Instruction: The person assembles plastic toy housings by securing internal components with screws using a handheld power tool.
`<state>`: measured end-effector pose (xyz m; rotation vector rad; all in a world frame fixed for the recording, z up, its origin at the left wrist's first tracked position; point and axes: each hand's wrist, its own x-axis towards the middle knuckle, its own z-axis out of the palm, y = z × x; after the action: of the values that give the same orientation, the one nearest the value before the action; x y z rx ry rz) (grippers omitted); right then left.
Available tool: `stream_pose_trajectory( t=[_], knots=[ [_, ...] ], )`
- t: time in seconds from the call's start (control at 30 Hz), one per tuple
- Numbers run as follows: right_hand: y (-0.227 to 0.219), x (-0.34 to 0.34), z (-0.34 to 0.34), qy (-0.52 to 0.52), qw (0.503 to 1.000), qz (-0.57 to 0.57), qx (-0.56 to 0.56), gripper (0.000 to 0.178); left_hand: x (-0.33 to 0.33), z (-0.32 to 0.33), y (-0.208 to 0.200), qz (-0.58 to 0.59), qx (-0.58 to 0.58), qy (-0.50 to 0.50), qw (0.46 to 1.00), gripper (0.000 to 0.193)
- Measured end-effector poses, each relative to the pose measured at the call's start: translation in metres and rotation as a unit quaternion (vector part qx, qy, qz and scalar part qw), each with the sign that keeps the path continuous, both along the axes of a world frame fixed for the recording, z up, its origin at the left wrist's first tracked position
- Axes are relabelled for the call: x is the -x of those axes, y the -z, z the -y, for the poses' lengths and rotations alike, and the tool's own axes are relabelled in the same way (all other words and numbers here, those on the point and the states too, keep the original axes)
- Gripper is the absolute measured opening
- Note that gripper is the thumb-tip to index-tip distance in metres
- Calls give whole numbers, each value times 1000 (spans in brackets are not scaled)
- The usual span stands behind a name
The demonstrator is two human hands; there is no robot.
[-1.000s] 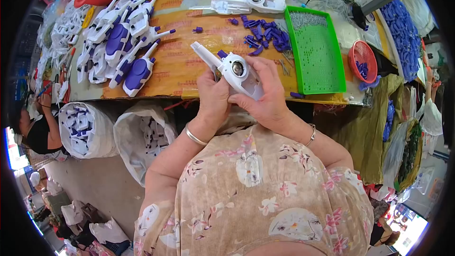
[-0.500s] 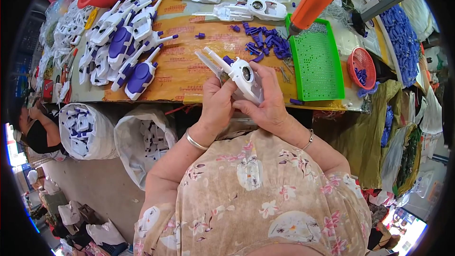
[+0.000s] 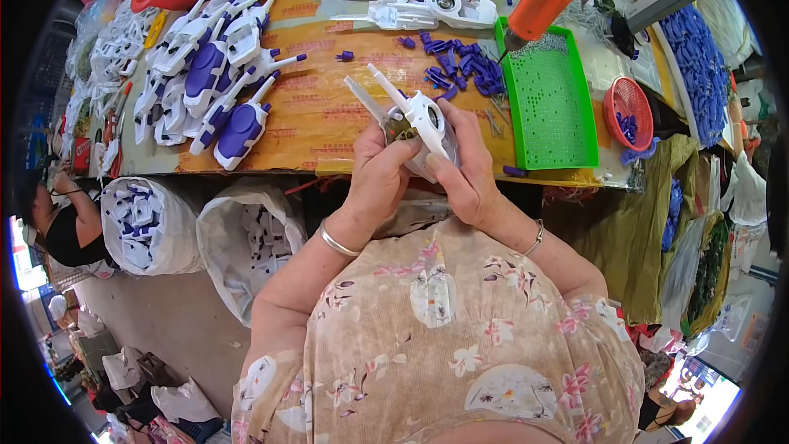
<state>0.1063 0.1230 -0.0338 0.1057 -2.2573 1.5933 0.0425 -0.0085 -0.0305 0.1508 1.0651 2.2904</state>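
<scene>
Held between both hands, above the table's front edge, is a white plastic toy housing (image 3: 427, 120) with a round dark speaker and long thin prongs. Its two shell halves stand apart at the prong end, and something greenish shows in the gap. My left hand (image 3: 376, 177) grips the left shell, its thumb pressed against the inner side. My right hand (image 3: 467, 166) closes round the right shell near the speaker. Behind the housing lies a heap of small purple plastic parts (image 3: 472, 66). Finished-looking white and purple toys (image 3: 244, 131) are piled to the left.
An orange electric screwdriver (image 3: 546, 0) hangs at upper right, over a green tray (image 3: 593, 136) of screws. Red baskets (image 3: 649, 107) hold purple parts. Open housings (image 3: 394, 18) lie at the back. White sacks (image 3: 177, 238) of parts stand below the table; another person's arm (image 3: 80, 205) shows far left.
The housing has turned in my hands, and the gap between its halves now faces me more. My left thumb has moved into that gap. The pile of toys appears almost unchanged.
</scene>
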Motion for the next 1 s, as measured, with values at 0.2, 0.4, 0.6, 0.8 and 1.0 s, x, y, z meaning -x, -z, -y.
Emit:
stream_pose_trajectory(
  t=[0.2,0.4,0.6,0.8,1.0],
  knots=[
    [1,0,3,2,999,28,44,60,2,-2,1,8,14,-8,1000,34],
    [0,-1,5,42,991,-46,-120,65,1,-2,0,40,17,-20,999,25],
    [-4,-1,7,28,990,-57,-124,69,1,2,9,6,25,-18,1000,27],
    [-9,-4,6,19,987,-65,-144,74,1,5,6,-6,-13,10,1000,34],
    [-6,-7,6,12,996,-26,-88,77,1,6,5,37,-46,8,998,48]
  ],
)
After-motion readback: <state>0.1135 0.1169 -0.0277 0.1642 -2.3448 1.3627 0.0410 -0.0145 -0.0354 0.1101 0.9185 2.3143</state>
